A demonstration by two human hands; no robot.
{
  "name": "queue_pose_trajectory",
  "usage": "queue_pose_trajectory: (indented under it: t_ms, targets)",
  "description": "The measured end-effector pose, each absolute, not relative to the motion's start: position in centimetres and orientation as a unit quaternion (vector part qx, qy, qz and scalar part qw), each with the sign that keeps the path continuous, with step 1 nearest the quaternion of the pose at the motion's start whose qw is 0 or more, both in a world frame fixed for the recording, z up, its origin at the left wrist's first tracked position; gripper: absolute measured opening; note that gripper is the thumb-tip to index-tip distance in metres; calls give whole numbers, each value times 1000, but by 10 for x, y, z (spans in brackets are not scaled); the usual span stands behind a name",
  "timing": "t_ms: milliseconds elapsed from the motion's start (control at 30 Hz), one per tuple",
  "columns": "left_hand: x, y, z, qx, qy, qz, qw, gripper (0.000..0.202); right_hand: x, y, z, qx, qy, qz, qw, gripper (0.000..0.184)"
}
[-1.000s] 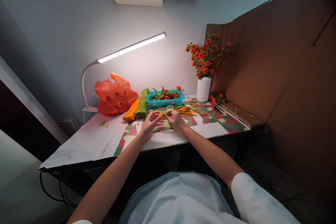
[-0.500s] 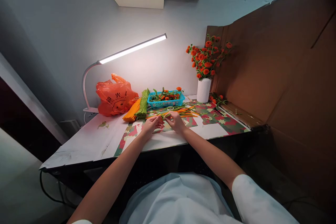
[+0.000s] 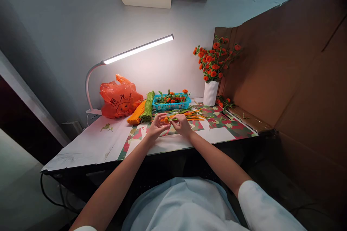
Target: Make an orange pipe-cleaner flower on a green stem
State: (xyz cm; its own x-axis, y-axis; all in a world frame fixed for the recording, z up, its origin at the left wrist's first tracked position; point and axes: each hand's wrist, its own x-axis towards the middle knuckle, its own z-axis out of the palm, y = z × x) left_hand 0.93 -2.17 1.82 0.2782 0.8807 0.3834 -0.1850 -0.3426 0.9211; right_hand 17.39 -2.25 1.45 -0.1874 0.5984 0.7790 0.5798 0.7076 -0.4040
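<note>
Between my hands, over the near part of the table, is a small orange flower (image 3: pixel 166 119) with green at its right side, seemingly made of pipe cleaners. My right hand (image 3: pixel 183 126) pinches its green end between thumb and fingertips. My left hand (image 3: pixel 156 127) has its thumb and fingers apart around the orange part; whether they touch it I cannot tell. Just beyond my hands lie loose orange and green pipe cleaners (image 3: pixel 195 115). An orange bundle (image 3: pixel 136 114) and a green bundle (image 3: pixel 148 106) of pipe cleaners lie to the left.
A blue basket (image 3: pixel 172 107) holds orange flowers and green stems. Behind it to the right stands a white ribbed vase (image 3: pixel 210 94) of orange flowers. An orange plastic bag (image 3: pixel 119 99) and a lit desk lamp (image 3: pixel 138 49) are at the left. Tall cardboard (image 3: pixel 284 61) borders the right.
My left hand's fingers have spread from a pinch and risen slightly, showing more of the orange flower. My right hand stays pinched in nearly the same spot.
</note>
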Motion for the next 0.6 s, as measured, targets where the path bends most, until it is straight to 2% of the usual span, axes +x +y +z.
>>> queue_pose_trajectory:
  t_ms: [100,200,400,500,600]
  targets:
    - [8,-23,20,621,297,524,502,45,174,-21,13,-372,-777,62,504,19]
    - [7,-22,20,623,321,492,516,41,173,-22,11,-355,-793,55,493,22]
    - [7,-18,17,597,362,434,570,52,172,-25,9,-326,-820,14,470,23]
    - [8,-17,16,582,380,417,585,55,170,-26,10,-313,-816,26,485,26]
    - [8,-19,17,584,346,458,573,49,170,-27,12,-315,-793,67,517,30]
